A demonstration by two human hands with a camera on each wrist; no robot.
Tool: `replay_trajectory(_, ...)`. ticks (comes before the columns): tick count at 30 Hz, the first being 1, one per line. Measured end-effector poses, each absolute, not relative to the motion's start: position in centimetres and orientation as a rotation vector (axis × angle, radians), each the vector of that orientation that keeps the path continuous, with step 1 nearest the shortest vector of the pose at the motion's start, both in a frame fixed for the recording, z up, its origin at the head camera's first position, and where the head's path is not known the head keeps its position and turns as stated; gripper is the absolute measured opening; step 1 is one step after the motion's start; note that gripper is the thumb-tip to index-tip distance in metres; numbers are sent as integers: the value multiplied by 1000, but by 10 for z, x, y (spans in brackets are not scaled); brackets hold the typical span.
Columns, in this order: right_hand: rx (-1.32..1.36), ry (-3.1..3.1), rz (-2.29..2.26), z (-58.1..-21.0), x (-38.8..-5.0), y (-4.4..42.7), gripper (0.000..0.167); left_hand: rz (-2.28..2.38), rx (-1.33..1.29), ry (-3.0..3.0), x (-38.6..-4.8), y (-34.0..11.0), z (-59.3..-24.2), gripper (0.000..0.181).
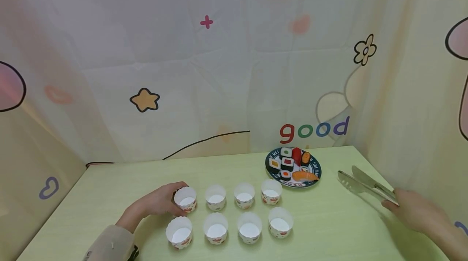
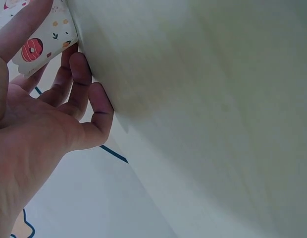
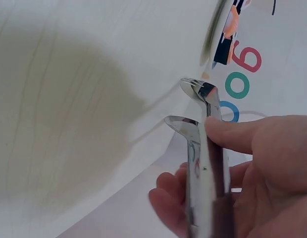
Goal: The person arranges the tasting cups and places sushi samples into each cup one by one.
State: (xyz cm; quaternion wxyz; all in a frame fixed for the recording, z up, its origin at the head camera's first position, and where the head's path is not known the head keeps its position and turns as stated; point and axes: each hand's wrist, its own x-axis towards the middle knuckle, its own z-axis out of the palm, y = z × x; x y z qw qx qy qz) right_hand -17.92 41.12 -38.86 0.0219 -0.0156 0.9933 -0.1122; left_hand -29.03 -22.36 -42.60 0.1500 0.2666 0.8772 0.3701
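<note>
My left hand (image 1: 161,202) grips the back-left paper cup (image 1: 185,199) between thumb and fingers. In the left wrist view that hand (image 2: 49,109) pinches the donut-printed cup (image 2: 44,37), its lower fingers curled by the table surface. Metal tongs (image 1: 365,186) are held in my right hand (image 1: 420,212) at the right side, their tips apart with nothing between them. The right wrist view shows the thumb and fingers of the hand (image 3: 262,168) around the tongs (image 3: 205,148).
Several more white paper cups (image 1: 215,228) stand in two rows. Behind them at the right, a dark patterned plate (image 1: 317,167) holds several sushi pieces (image 1: 287,162). A printed curtain (image 1: 219,70) hangs behind the pale green table (image 1: 329,228).
</note>
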Motion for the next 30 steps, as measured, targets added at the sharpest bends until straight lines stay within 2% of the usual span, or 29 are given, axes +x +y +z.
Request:
replay_trajectory(14,-50,3199,-429,-384,-185,406,35,1042,776,2524,-290,-224,-425,59)
replay_trajectory(22,-61,3276,-485,-379,-187,395,29,1039,766,2523,-291,-224,-426,59)
replay_trajectory(30,-196,3324,-536,-378,-189,378,25,1040,766,2530,-290,-223,-426,58)
